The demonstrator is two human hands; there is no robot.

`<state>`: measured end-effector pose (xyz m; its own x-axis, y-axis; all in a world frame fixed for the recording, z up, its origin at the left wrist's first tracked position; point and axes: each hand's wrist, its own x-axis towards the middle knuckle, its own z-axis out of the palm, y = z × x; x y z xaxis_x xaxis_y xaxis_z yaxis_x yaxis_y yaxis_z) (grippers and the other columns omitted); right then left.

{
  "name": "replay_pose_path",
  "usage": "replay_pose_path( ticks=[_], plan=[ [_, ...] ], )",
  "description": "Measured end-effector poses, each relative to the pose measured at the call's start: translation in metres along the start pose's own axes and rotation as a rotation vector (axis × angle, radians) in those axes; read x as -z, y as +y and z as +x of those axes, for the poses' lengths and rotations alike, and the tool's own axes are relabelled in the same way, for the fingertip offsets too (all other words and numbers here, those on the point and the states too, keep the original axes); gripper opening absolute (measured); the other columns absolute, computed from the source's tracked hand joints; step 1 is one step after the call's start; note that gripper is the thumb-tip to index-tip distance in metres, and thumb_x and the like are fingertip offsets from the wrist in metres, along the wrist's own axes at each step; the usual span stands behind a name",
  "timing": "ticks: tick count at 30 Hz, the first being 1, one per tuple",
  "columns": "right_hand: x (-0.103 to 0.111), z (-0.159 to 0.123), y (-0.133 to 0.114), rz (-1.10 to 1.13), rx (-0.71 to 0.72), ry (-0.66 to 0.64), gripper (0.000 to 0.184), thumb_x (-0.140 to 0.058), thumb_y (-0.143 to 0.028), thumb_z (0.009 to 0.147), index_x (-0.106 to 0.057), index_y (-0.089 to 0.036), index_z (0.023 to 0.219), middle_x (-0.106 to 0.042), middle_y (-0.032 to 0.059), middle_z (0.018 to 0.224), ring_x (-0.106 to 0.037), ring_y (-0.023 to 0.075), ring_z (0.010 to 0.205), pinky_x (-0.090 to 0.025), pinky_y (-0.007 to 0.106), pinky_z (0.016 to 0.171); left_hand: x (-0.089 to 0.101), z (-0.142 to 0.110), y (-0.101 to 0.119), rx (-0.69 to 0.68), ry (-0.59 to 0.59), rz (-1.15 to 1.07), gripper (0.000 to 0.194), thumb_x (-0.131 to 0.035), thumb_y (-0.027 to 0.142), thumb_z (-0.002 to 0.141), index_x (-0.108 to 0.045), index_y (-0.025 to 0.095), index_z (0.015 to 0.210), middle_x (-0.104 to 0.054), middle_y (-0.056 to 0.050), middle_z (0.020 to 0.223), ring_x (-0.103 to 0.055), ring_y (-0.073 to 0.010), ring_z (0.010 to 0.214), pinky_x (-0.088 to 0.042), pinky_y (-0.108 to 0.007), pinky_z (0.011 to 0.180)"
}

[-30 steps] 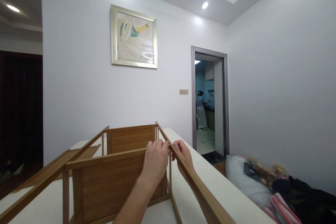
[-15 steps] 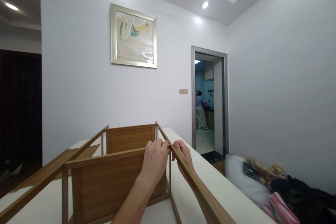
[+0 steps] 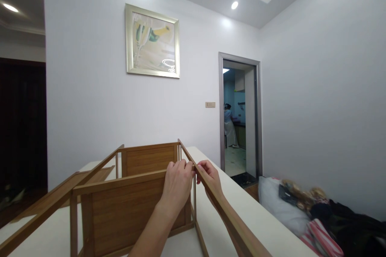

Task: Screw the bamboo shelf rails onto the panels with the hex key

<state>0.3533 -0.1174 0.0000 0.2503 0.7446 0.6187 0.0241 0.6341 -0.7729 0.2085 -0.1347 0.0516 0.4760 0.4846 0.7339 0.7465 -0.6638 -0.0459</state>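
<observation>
A brown wooden shelf frame (image 3: 99,182) lies on its side on a white surface, with panels set between long rails. My left hand (image 3: 178,178) is closed over the upper edge of the nearer shelf panel (image 3: 132,213), close to its right-hand corner. Just across the right long rail (image 3: 224,209) is my right hand (image 3: 209,174), its fingers curled at the joint between panel and rail. Whatever those fingers hold is hidden. The farther shelf panel (image 3: 150,160) stands beyond both hands.
Under the frame is a white tabletop (image 3: 241,225); another wooden panel (image 3: 57,190) lies to the left. Bedding and clothes (image 3: 301,209) are heaped at the right. A person (image 3: 230,126) stands beyond the doorway (image 3: 221,128). A framed picture (image 3: 152,40) hangs on the wall.
The view has shifted very slightly. Both hands stay at the same corner, and the shelf frame has not visibly moved.
</observation>
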Motion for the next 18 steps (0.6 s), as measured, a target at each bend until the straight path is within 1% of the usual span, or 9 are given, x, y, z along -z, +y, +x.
replay_pose_path(
  ticks=[4, 9, 12, 18],
  plan=[
    [-0.0009, 0.0002, -0.0001, 0.005, -0.005, -0.007, 0.034, -0.062, -0.054, 0.081, -0.056, -0.021, 0.084, -0.055, -0.0048, 0.063, -0.049, 0.0096, 0.049, -0.045, 0.020, 0.040, 0.0007, -0.0009, 0.0007, 0.008, -0.001, -0.014, 0.018, -0.043, 0.021, 0.095, -0.061, 0.021, 0.093, -0.062, -0.005, 0.088, -0.057, -0.0213, 0.085, -0.033, -0.036, 0.077],
    [-0.0019, -0.0004, -0.0011, -0.004, -0.015, -0.012, 0.035, -0.060, -0.055, 0.083, -0.054, -0.021, 0.079, -0.053, -0.0056, 0.059, -0.049, 0.0098, 0.048, -0.045, 0.021, 0.042, 0.0036, -0.0014, 0.0016, 0.029, 0.006, -0.079, 0.017, -0.045, 0.020, 0.093, -0.061, 0.022, 0.100, -0.062, -0.005, 0.091, -0.057, -0.0209, 0.086, -0.034, -0.035, 0.079],
    [-0.0019, -0.0008, -0.0013, -0.007, -0.009, -0.014, 0.035, -0.059, -0.054, 0.084, -0.054, -0.020, 0.077, -0.052, -0.0056, 0.058, -0.049, 0.0097, 0.048, -0.045, 0.021, 0.042, 0.0055, -0.0016, 0.0020, 0.035, 0.014, -0.113, 0.019, -0.044, 0.020, 0.094, -0.062, 0.022, 0.100, -0.062, -0.005, 0.091, -0.057, -0.0206, 0.087, -0.034, -0.034, 0.078],
    [0.0003, -0.0007, 0.0010, 0.014, 0.014, -0.019, 0.032, -0.061, -0.052, 0.084, -0.057, -0.021, 0.089, -0.055, -0.0045, 0.068, -0.050, 0.0091, 0.050, -0.045, 0.020, 0.041, 0.0039, -0.0017, 0.0008, 0.028, 0.029, -0.115, 0.021, -0.044, 0.020, 0.094, -0.064, 0.023, 0.100, -0.062, -0.004, 0.090, -0.056, -0.0206, 0.087, -0.035, -0.035, 0.079]
  ],
)
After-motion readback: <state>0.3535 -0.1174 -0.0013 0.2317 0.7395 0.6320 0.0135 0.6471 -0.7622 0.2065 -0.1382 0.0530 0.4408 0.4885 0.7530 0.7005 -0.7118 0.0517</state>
